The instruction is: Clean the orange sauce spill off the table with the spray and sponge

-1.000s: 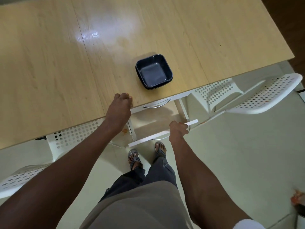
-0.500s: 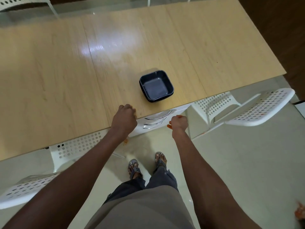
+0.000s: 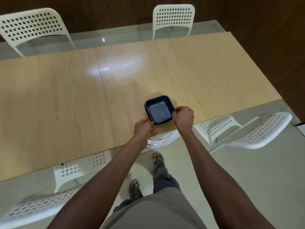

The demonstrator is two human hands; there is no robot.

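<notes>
Dark square dish (image 3: 159, 111) near the table's (image 3: 66, 103) front edge, gripped from both sides: left hand (image 3: 144, 128) closed on its near-left corner, right hand (image 3: 184, 116) clamped on its right rim. No orange spill discernible on the wood. White perforated chairs (image 3: 260, 129) around. Sandalled feet (image 3: 135, 189) on pale floor below.

bare table (image 3: 66, 100) beyond bowl (image 3: 159, 111), 4 chairs around
</notes>
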